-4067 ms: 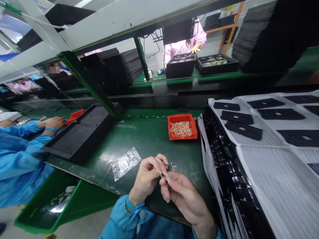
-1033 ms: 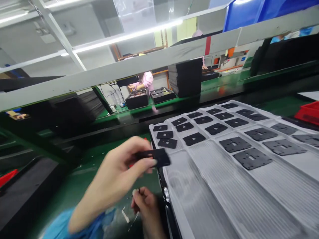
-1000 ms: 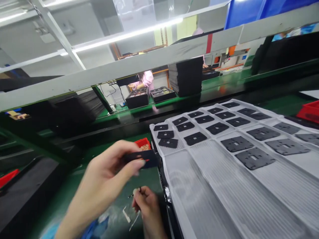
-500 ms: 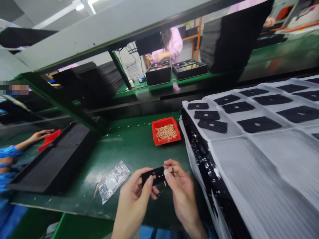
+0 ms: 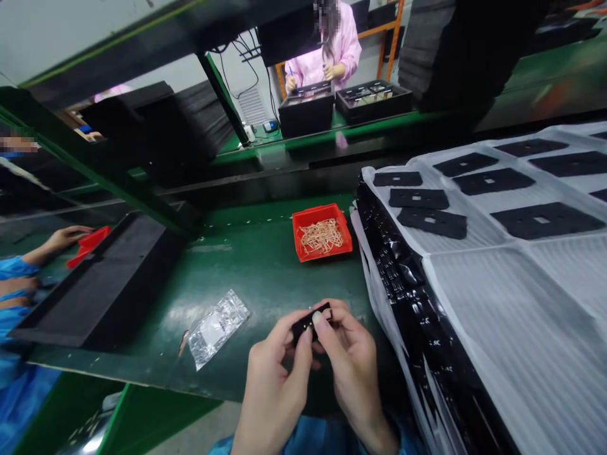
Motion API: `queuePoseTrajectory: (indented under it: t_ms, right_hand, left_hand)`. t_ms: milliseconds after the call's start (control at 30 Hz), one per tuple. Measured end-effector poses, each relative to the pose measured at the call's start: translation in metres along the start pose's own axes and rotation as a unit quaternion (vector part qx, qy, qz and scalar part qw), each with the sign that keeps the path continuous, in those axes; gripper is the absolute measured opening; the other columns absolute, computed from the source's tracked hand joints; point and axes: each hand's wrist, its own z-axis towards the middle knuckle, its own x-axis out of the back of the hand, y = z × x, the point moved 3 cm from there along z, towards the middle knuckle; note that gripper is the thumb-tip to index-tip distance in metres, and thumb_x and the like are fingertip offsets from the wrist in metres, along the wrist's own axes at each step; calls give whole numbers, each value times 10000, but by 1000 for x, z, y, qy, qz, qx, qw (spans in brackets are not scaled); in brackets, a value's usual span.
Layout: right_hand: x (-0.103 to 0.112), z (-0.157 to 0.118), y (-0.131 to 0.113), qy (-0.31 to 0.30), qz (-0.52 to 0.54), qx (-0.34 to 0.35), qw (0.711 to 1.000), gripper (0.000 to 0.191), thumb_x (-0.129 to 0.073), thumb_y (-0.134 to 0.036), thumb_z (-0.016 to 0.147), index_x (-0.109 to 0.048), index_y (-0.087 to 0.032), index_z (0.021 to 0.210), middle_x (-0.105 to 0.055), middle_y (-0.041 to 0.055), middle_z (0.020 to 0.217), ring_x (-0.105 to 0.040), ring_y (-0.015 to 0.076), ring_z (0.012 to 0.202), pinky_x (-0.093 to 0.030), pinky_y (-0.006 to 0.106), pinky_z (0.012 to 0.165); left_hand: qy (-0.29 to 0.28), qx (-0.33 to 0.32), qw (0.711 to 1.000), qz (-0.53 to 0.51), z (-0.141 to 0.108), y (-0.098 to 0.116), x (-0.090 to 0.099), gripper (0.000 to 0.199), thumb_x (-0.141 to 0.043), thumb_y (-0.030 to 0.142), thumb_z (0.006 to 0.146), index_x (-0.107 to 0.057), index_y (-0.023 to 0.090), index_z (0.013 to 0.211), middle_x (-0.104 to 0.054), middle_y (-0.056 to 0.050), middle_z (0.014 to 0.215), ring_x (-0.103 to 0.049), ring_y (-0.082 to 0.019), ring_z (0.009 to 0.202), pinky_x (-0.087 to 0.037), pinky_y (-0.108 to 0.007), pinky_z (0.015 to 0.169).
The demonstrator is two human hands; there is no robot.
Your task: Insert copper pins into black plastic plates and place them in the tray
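A small flat black piece with tiny light specks is held between both hands above the green bench, near its front edge. My left hand pinches its left end, thumb on top. My right hand grips the right end, its thumb close beside the left thumb. The fingers hide much of the piece. Beyond the hands stands a red tray holding many thin tan pieces. A crinkled silvery bag lies to the left of my hands.
On the right, white sheeting covers a stack with several black cards on it. A large black box stands left, beside another person's hand at a red tray. Across the bench, a person in pink works at black boxes.
The view has shifted. Both hands have drawn closer together around the black piece, which looks more tilted and more covered by the fingers. The person in pink has moved their hands.
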Motion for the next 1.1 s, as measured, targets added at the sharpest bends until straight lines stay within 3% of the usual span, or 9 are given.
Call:
queuePoseTrajectory:
  t_ms: [433, 833, 1033, 1100]
  right_hand:
    - [-2, -2, -8, -3, -10, 4, 1000, 247, -752, -432, 943, -742, -209, 838, -651, 52, 1042, -673, 162, 889, -596, 213, 686]
    - [-1, -2, -9, 17, -56, 58, 997, 206, -717, -375, 969, -741, -209, 850, -682, 50, 1029, -700, 164, 921, -583, 241, 781]
    - [-1, -2, -11, 26, -75, 82, 993, 190, -714, -348, 968, -741, -214, 837, -697, 42, 1014, -706, 157, 935, -569, 234, 825]
    - [-1, -1, -11, 26, -80, 88, 993, 166, -707, -329, 974, -737, -225, 847, -696, 31, 1019, -703, 150, 954, -566, 228, 846]
  left_hand:
    - [28, -5, 996, 85, -7, 6, -3, 256, -617, 318, 1032, -764, 248, 1230, -846, -62, 1138, -835, -201, 832, -690, -228, 721]
    - [36, -37, 987, 150, -8, 12, -4, 290, -598, 336, 1043, -761, 265, 1273, -847, -79, 1160, -841, -202, 839, -661, -184, 635]
    - [64, -49, 984, 162, -10, 16, -6, 291, -599, 366, 1041, -794, 263, 1230, -862, -63, 1068, -832, -199, 754, -628, -182, 567]
    - [78, -61, 981, 169, -10, 17, -9, 289, -591, 366, 1046, -803, 262, 1213, -861, -58, 1069, -836, -203, 788, -637, -193, 613]
